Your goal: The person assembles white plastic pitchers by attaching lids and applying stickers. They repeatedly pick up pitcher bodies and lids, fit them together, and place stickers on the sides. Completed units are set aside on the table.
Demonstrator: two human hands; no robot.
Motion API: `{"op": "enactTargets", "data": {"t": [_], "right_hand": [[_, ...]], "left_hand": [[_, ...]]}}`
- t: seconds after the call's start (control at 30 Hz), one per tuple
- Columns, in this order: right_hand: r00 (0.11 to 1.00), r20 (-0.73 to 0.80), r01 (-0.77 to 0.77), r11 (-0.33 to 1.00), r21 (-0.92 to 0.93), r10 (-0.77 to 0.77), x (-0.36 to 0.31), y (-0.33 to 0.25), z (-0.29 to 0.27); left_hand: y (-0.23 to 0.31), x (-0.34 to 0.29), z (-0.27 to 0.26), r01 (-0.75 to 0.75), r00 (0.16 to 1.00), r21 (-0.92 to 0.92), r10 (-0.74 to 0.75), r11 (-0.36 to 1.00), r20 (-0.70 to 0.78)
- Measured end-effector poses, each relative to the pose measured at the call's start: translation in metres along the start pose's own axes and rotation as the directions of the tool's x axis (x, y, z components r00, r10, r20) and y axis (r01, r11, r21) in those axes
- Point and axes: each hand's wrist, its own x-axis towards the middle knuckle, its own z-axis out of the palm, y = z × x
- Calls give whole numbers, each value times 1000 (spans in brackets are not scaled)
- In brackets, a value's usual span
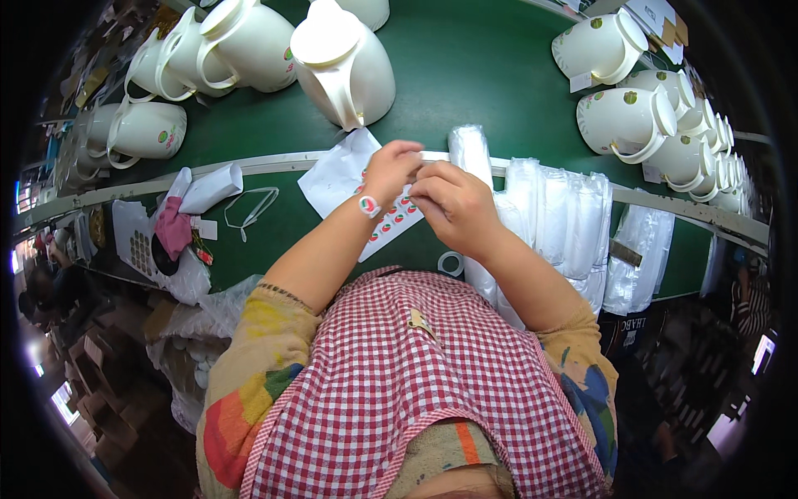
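My left hand [394,173] and my right hand [456,201] meet in front of me, above a sheet of round red-and-green stickers [397,218]. Both hands have their fingers bent and drawn together at the tips; whatever they pinch is too small or hidden to name. One round sticker [370,205] clings to my left wrist. Under my left hand, a white paper sheet [327,181] lies across the metal rail. Just beyond the hands stands a white lidded jug [371,81], its handle toward me.
More white jugs [253,50] stand at the left, and flower-printed jugs [617,121] line the right. Folded clear plastic bags [553,220] lie right of my hands, beside a tape roll [450,264]. A pink cloth [173,229] rests at the left. A metal rail [278,164] crosses the green table.
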Motion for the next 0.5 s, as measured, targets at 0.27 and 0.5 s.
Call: {"op": "enactTargets", "data": {"t": [0.27, 0.5], "right_hand": [[882, -17, -447, 845, 294, 472, -25, 34, -39], [864, -31, -458, 809, 368, 503, -21, 41, -53]], "left_hand": [[33, 4, -88, -529, 779, 412, 618, 742, -111], [145, 24, -40, -353, 933, 83, 344, 932, 102]]}}
